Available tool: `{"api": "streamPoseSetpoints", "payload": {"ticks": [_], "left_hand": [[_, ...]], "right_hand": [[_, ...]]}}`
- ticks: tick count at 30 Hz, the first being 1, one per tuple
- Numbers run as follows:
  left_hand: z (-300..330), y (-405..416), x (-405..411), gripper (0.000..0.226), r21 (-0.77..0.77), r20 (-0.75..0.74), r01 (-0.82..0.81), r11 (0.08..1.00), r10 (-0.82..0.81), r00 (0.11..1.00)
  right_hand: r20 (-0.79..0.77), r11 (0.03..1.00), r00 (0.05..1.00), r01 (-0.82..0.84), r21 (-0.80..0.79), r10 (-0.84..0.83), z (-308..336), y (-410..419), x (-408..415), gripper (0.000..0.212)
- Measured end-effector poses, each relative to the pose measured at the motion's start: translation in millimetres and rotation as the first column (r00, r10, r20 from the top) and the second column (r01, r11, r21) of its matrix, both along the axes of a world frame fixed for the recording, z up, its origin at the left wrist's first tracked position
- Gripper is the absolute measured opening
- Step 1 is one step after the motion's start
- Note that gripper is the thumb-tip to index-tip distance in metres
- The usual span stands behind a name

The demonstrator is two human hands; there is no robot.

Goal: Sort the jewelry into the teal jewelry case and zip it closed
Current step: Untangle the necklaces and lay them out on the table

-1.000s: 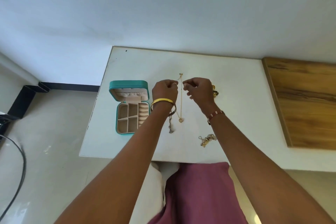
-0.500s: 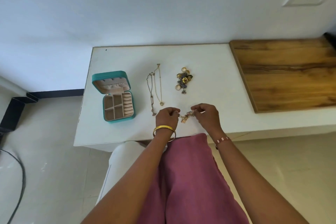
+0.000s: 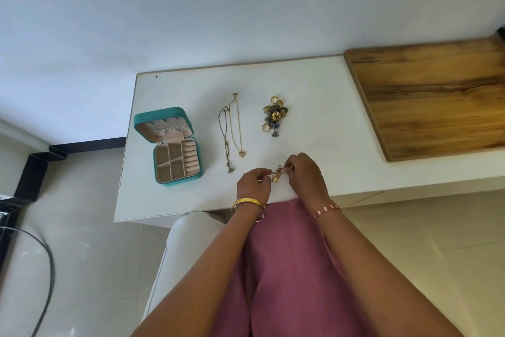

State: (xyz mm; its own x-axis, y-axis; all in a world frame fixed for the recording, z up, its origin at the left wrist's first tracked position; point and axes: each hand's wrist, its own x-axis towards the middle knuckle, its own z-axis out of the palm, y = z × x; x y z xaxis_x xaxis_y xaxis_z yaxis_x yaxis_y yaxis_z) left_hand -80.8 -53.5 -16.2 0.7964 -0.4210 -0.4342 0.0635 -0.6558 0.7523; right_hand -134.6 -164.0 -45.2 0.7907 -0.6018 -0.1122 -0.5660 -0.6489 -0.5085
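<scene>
teal jewelry case (image 3: 175, 145) lid up | left hand (image 3: 252, 185), right hand (image 3: 304, 172) grips pinch gold chain (image 3: 276, 174) | no writing legible

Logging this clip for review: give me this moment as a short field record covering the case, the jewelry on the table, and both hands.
case: teal jewelry case, lid open, compartments look empty
necklaces: two chains lying on the white table, right of the case
cluster: heap of rings and charms, right of the chains
left hand: pinches the small gold chain
right hand: pinches the same chain's other end
</scene>
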Motion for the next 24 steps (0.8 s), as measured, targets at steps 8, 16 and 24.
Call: {"api": "streamPoseSetpoints", "payload": {"ticks": [8,16,24], "left_hand": [[28.2,8.8,-0.5,0.033,-0.127,0.107,0.061,0.99,-0.047,0.993],[72.3,29.4,3.3,0.018,-0.242,0.185,0.123,0.963,-0.078,0.98],[95.8,67.9,2.1,0.014,-0.399,0.079,-0.046,0.916,0.084,0.993]], "right_hand": [[0.264,0.889,0.949,0.032,0.457,-0.17,57.3,23.9,-1.5,0.003],[0.371,0.918,0.919,-0.029,0.395,-0.131,117.7,37.2,-5.7,0.005],[0.273,0.896,0.96,-0.175,0.408,0.063,155.5,42.3,-23.3,0.016]]}}
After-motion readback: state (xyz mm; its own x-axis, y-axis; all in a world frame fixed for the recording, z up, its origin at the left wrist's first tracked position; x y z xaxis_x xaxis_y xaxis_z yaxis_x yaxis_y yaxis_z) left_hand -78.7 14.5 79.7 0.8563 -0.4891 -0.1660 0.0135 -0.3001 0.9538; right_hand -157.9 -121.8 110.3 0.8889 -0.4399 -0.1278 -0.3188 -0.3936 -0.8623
